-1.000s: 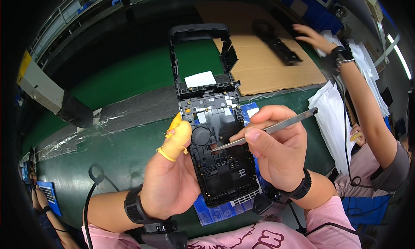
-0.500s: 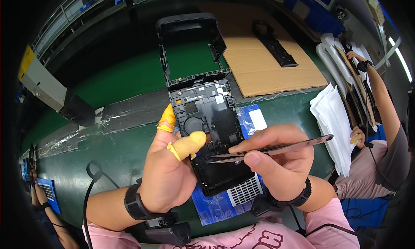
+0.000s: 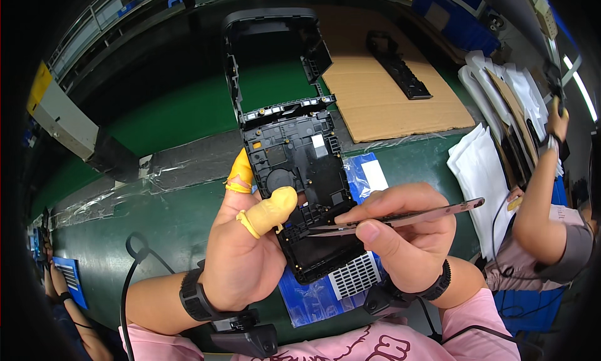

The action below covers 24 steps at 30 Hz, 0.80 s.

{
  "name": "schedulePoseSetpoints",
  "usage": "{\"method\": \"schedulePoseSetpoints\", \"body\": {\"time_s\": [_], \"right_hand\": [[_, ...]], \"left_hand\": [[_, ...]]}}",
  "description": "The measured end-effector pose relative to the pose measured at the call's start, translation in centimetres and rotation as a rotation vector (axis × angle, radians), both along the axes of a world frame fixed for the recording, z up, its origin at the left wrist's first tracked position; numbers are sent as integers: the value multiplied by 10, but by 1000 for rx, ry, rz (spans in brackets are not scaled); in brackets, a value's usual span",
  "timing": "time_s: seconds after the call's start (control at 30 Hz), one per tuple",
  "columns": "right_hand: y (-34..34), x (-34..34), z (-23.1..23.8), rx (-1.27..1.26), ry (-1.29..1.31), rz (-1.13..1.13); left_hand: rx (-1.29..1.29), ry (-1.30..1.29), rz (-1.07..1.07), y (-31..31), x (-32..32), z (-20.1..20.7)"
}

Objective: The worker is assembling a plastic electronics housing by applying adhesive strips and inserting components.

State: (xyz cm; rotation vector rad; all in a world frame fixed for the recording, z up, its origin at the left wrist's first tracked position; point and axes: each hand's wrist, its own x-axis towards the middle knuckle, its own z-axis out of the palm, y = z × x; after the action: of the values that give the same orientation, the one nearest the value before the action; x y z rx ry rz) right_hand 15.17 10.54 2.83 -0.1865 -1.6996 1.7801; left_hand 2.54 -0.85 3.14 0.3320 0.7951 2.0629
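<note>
Black frame (image 3: pixel 322 179), gripped by our L hand (image 3: pixel 241 257), tilted over the bench (image 3: pixel 169 211); our R hand (image 3: pixel 410 245) pinched tweezers (image 3: pixel 438 214) w/ tips over it. A slip prob. could've scratched it.

the green bench (image 3: pixel 156 217) carries a blue sheet (image 3: pixel 303 306) and white sheeting (image 3: pixel 481 179).

Black housing (image 3: pixel 328 179): moulded plastic, mostly matt, ribbed and uneven inside; tiny brass-coloured inserts (image 3: pixel 261 112) look metal. Tweezers (image 3: pixel 432 215): smooth metal, dull shine. Yellow finger covers (image 3: pixel 269 214): rubbery, matt, a bit wrinkled. From where I stand, green tabletop (image 3: pixel 150 217) is smooth, faintly glossy. Cardboard (image 3: pixel 400 110): brown, matt, papery. Blue pad (image 3: pixel 303 306): shiny, creased clear film (image 3: pixel 313 316) on it. Pink shirt (image 3: pixel 332 350): soft matt cloth.
</note>
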Motion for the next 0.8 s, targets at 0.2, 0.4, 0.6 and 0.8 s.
{"method": "schedulePoseSetpoints", "body": {"time_s": [0.2,0.4,0.6,0.8], "right_hand": [[-1,-1,-1,-4,27,-8],[-1,0,3,21,-36,-22],[4,-4,-3,281,141,32],[10,-4,12,563,86,104]], "left_hand": [[33,2,-22,1,0,3],[25,16,-13,0,0,2],[26,8,4,-1,1,3],[9,5,0,-1,2,5]]}}
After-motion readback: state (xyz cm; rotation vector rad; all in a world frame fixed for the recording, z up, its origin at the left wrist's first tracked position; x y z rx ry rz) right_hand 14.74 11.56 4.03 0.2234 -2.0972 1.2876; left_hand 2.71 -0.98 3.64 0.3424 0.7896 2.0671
